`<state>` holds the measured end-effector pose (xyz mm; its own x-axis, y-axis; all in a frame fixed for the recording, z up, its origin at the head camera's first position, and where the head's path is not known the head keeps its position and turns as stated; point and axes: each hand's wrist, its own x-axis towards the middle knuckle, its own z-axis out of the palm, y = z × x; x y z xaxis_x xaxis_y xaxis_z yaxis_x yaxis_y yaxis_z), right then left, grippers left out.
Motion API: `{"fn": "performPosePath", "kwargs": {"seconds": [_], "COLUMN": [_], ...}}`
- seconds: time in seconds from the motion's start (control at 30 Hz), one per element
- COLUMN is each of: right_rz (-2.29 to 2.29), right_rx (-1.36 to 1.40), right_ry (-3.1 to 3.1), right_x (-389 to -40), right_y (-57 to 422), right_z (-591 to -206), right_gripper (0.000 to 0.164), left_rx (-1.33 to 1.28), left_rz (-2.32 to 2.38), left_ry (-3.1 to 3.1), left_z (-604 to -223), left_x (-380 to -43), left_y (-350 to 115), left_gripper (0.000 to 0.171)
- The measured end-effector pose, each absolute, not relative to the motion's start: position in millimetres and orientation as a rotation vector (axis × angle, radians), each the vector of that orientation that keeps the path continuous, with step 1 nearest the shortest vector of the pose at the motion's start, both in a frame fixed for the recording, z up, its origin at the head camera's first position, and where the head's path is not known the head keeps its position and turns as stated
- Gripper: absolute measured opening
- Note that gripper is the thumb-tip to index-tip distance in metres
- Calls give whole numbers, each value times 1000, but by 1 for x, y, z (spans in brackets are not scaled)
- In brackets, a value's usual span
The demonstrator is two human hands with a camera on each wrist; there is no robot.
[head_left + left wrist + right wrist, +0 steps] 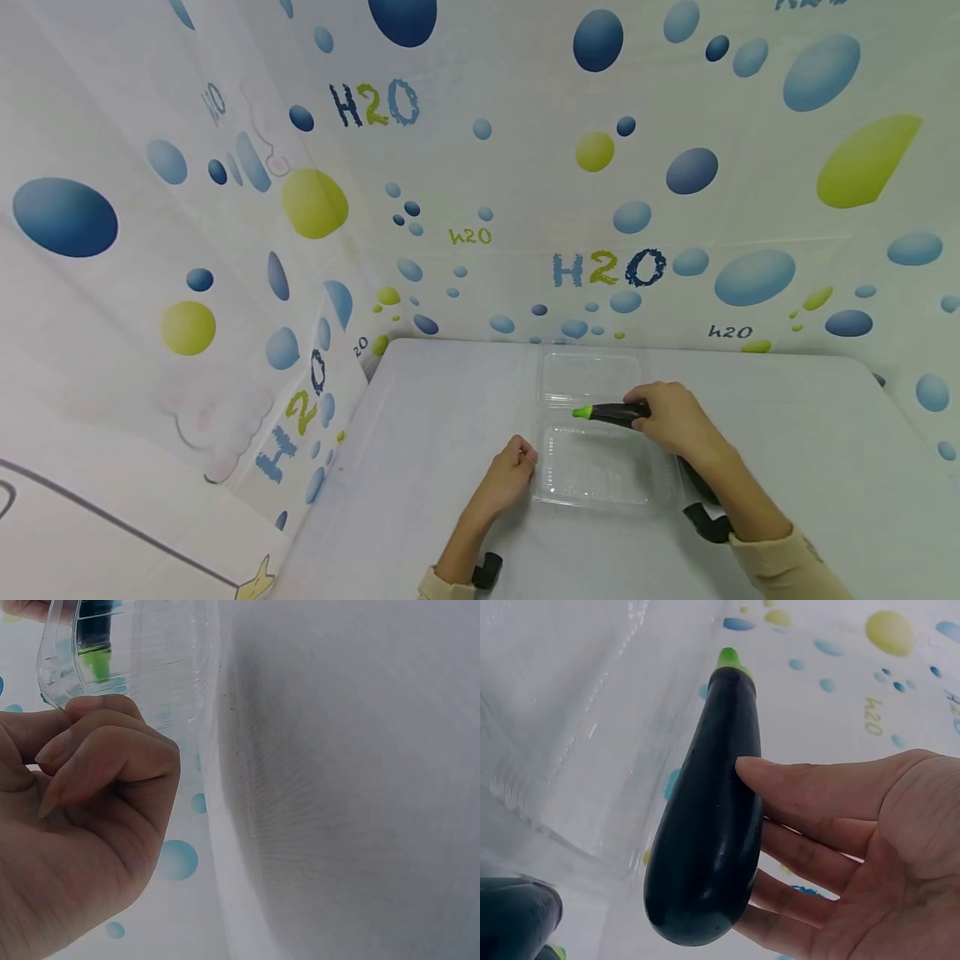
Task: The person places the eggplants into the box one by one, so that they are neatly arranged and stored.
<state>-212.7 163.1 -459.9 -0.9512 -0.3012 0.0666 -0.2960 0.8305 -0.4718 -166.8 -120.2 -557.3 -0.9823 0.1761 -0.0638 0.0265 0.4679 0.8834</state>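
My right hand (675,421) holds a dark eggplant (709,817) with a bright green stem above the clear plastic box (592,502). In the head view the stem points left. The thumb lies on one side of the eggplant, and the other fingers go behind it. At the left side of the box, my left hand (508,473) pinches its rim with curled fingers. The left wrist view shows that hand (97,772) close up, against the box's clear wall (180,675). The box lies spread in two shallow halves, one behind the other.
More dark eggplants (514,919) lie right of the box, partly hidden under my right forearm in the head view. The white table (442,400) meets a wall covering (517,175) printed with bubbles at its back edge. Black straps (707,525) sit at both wrists.
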Motion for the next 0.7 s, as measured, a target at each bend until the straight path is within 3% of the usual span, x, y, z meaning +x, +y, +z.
{"fn": "performPosePath", "kwargs": {"seconds": [0.7], "right_rz": [-762], "right_rx": [-547], "right_ry": [2979], "right_x": [-217], "right_y": [147], "right_z": [-473], "right_gripper": [28], "left_rx": [177], "left_rz": [1554], "left_ry": [2541], "left_z": [-558], "left_x": [-166], "left_y": [-121], "left_gripper": [14]}}
